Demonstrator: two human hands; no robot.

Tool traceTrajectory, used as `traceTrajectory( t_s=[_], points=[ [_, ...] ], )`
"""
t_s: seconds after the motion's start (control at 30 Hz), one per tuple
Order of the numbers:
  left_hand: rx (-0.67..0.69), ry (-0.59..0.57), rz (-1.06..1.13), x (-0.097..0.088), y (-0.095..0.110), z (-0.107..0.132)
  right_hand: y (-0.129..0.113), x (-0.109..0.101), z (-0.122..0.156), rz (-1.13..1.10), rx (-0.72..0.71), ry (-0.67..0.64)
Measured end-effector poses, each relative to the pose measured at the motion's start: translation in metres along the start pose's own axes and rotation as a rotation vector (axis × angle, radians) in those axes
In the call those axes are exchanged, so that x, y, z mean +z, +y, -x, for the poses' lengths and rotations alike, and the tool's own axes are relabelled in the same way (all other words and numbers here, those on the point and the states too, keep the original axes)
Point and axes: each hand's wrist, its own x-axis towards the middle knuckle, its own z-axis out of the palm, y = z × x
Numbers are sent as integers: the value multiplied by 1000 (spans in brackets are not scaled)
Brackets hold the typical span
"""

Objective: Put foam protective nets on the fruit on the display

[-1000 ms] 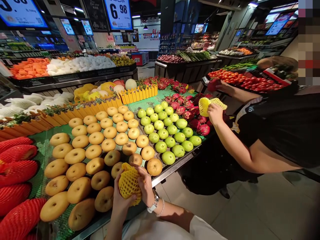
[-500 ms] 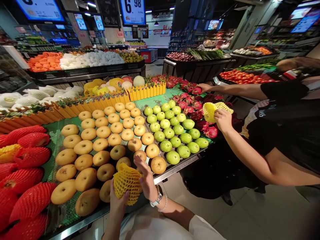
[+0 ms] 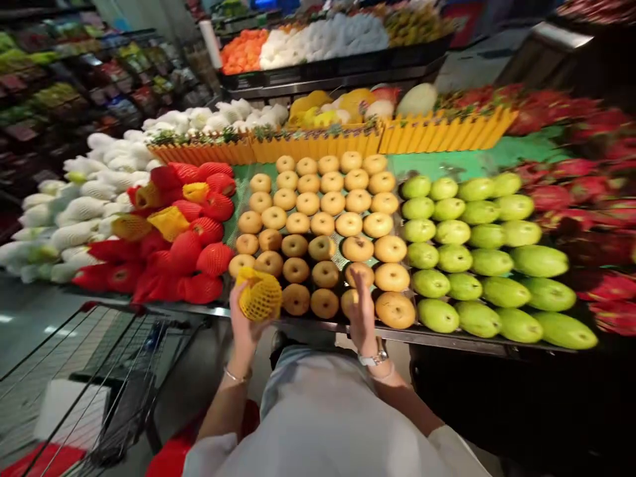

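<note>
- Left fingers (image 3: 238, 295) are grasping a yellow foam sleeve (image 3: 261, 296), cupped from the side and below, probably because that stuff is too squishy to balance. It looks rounded, so maybe there's fruit inside, can't really tell.
- Right fingers (image 3: 362, 297) are released: straight, spread a bit, holding nothing, just in front of the pears.
- Left and below the left fingers: a wire cart (image 3: 42, 344) with a pale boxy thing (image 3: 73, 409) that seems to be inside.
- Right beyond both fingers, tan pears (image 3: 322, 222) sit in neat rows on the counter (image 3: 462, 342), I'd guess so they don't roll or bruise.
- Right of the right fingers: green fruit (image 3: 479, 235), also in rows.
- Left of the left fingers: a heap of red-sleeved fruit (image 3: 199, 255), wrapped probably for padding.
- Farther past the fingers, a little orange fence (image 3: 447, 137) with melons (image 3: 418, 99) behind it.
- Farthest: black bin (image 3: 348, 68) full of orange (image 3: 243, 52) and white produce (image 3: 322, 41).
</note>
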Motion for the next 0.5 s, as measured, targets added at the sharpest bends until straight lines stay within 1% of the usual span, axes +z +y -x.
traceTrajectory(
  t_s=[0.07, 0.1, 0.13, 0.2, 0.23, 0.33, 0.37, 0.43, 0.47, 0.5],
  points=[
    [56, 118, -230, -30, -20, -22, 16, -7, -1, -23, 49, 27],
    [79, 124, -314, -42, -32, -30, 22, -11, 0, -15, 72, 35],
    [111, 102, -387, -52, -44, -36, 28, -14, 0, 3, 94, 42],
    [188, -22, -495, -64, -69, -42, 36, -19, 2, 34, 115, 73],
    [234, -104, -533, -66, -81, -43, 39, -21, 3, 42, 117, 87],
    [411, -275, -586, -65, -115, -44, 42, -22, 4, 60, 106, 106],
    [468, -298, -583, -63, -126, -46, 42, -22, 3, 67, 101, 107],
    [558, -298, -564, -58, -144, -55, 43, -22, 0, 77, 106, 113],
    [573, -284, -528, -55, -151, -60, 43, -23, -1, 81, 113, 119],
    [569, -313, -484, -52, -154, -66, 44, -24, -2, 84, 122, 129]
  ],
)
